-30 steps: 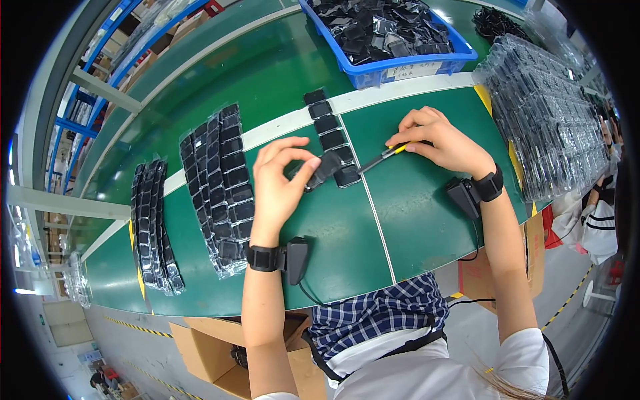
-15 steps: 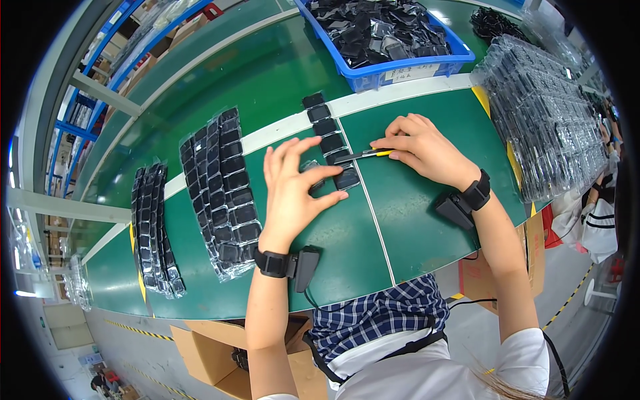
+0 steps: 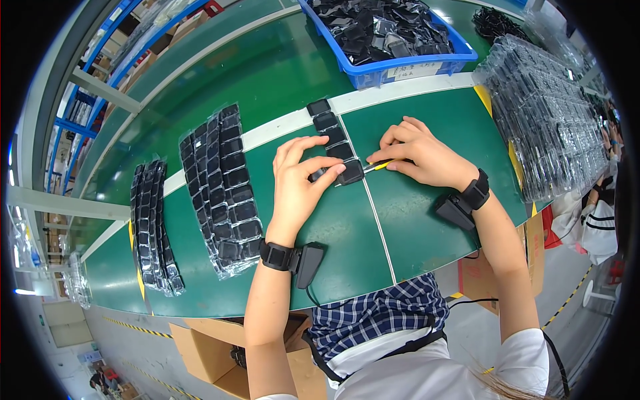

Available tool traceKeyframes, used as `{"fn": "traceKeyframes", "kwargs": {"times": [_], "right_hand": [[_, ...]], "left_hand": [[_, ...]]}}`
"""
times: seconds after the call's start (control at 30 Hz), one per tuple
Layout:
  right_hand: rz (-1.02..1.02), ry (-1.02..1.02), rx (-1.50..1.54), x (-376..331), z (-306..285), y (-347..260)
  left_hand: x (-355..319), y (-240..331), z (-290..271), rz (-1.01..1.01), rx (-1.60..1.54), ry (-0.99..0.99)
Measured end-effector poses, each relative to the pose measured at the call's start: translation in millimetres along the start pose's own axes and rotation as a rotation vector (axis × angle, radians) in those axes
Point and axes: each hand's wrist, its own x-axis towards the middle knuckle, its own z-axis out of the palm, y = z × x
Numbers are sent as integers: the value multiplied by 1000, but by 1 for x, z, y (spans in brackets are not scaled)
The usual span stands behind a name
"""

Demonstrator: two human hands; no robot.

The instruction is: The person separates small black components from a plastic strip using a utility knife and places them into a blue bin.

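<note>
A short strip of black square pieces in clear plastic [image 3: 335, 136] lies on the green table in front of me. My left hand [image 3: 301, 175] pinches the strip's near end between thumb and forefinger. Partly hidden under its fingers is a small dark piece [image 3: 316, 175]. From the right, my right hand [image 3: 415, 152] grips a slim yellow-and-black craft knife [image 3: 381, 165]. The knife's metal tip points left, at the right edge of the strip's nearest square; whether it touches cannot be made out.
To the left lie two groups of longer plastic strips of black squares, a nearer group [image 3: 223, 193] and a farther one [image 3: 152, 227]. A blue bin [image 3: 407, 72] heaped with dark pieces stands at the back. Stacked clear plastic trays [image 3: 543, 120] rise at the right. An open carton [image 3: 207, 353] sits below.
The knife has moved from lying across the strip to its near right edge. The strip has shifted slightly toward me and shows fewer squares. My left fingers have closed onto its near end.
</note>
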Motion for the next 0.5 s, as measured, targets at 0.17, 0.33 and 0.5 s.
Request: {"fn": "traceKeyframes", "kwargs": {"times": [0.17,0.33,0.5], "right_hand": [[60,-42,53,1,0,-4],[55,-46,55,2,4,-1],[15,4,33,8,11,-1]], "left_hand": [[1,-4,5,-111,-76,-20],[1,-5,6,-126,-65,-30],[3,-4,4,-127,-67,-52]]}}
